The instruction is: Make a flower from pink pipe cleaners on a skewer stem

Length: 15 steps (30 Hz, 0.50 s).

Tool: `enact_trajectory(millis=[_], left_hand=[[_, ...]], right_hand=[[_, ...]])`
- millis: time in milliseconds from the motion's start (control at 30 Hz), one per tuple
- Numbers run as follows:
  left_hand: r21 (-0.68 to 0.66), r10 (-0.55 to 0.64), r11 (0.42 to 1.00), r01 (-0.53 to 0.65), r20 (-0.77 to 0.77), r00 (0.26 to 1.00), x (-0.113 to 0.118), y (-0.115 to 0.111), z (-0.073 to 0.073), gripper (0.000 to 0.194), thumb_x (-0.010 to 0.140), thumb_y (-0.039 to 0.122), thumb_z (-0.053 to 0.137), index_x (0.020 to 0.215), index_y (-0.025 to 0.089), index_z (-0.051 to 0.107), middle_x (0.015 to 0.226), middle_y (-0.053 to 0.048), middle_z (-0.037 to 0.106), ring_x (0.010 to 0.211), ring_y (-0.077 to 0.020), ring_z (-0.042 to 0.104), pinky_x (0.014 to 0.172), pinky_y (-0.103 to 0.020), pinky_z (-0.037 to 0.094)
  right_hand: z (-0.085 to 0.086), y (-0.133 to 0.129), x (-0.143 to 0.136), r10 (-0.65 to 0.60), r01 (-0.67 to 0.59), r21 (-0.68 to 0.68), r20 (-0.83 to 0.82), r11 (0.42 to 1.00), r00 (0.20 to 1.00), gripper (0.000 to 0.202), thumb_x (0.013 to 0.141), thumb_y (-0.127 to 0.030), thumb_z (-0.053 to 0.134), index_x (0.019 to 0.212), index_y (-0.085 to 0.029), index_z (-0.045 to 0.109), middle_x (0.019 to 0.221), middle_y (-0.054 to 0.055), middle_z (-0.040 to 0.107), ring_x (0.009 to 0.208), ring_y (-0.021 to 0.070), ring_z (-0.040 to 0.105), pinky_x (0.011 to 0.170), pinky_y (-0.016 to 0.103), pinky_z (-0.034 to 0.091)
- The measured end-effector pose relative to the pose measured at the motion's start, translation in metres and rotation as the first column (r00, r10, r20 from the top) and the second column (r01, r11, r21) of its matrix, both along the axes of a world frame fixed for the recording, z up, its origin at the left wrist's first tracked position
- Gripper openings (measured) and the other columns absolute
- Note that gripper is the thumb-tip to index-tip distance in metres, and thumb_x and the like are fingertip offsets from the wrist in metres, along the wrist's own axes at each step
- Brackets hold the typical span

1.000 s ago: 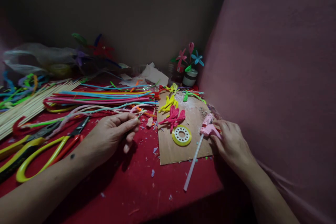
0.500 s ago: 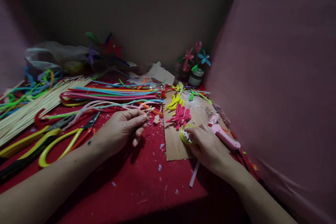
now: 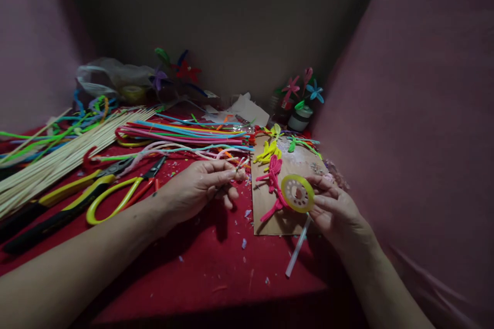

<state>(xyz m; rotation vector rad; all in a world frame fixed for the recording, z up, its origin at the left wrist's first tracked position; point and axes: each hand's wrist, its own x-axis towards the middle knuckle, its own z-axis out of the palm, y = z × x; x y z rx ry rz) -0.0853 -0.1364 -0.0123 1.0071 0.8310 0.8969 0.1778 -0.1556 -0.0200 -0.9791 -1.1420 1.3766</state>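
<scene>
Tape roll (image 3: 297, 193), yellow-green, white perforated core

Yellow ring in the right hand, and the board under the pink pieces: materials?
The yellow ring in the right hand looks like a tape roll: glossy, translucent yellow-green band around a pale hub with round holes, probably plastic. The board looks like cardboard or thin wood: flat, matte brown, straight-cut edges; the picture does not settle which.
</scene>
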Motion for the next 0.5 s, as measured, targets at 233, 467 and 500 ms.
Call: enact_trajectory(millis=[233,467,500], left_hand=[[0.002,-0.052,0.999,0.053,0.173,0.984,0.014,-0.008,0.01,0.01,0.077,0.017,0.058,0.082,0.01,0.06,0.067,-0.006,0.064,0.051,-0.0099,0.059,0.045,-0.018,0.048],[0.005,-0.035,0.999,0.035,0.234,0.972,0.02,-0.014,0.019,0.006,0.078,0.013,0.055,0.073,0.01,0.057,0.07,-0.006,0.064,0.05,-0.0082,0.058,0.047,-0.018,0.048],[0.008,-0.038,0.999,0.037,0.227,0.973,0.019,-0.014,0.018,0.007,0.078,0.013,0.055,0.073,0.01,0.057,0.069,-0.006,0.064,0.049,-0.0083,0.058,0.047,-0.018,0.048]], right_hand=[[0.009,0.0,-0.005,0.035,-0.043,0.112,0.072,0.993,0.997,0.033,0.061,-0.032,0.068,0.091,-0.022,0.06,0.091,0.007,0.065,0.081,0.0216,0.062,0.076,0.039,0.05],[0.018,-0.011,-0.03,0.205,-0.26,0.187,0.269,0.947,0.941,0.037,0.065,-0.019,0.07,0.099,-0.028,0.058,0.093,0.001,0.06,0.089,0.0177,0.059,0.075,0.032,0.052],[0.019,-0.015,-0.034,0.225,-0.279,0.17,0.282,0.945,0.933,0.037,0.066,-0.019,0.069,0.1,-0.028,0.056,0.093,0.001,0.057,0.087,0.0174,0.059,0.074,0.032,0.052]])
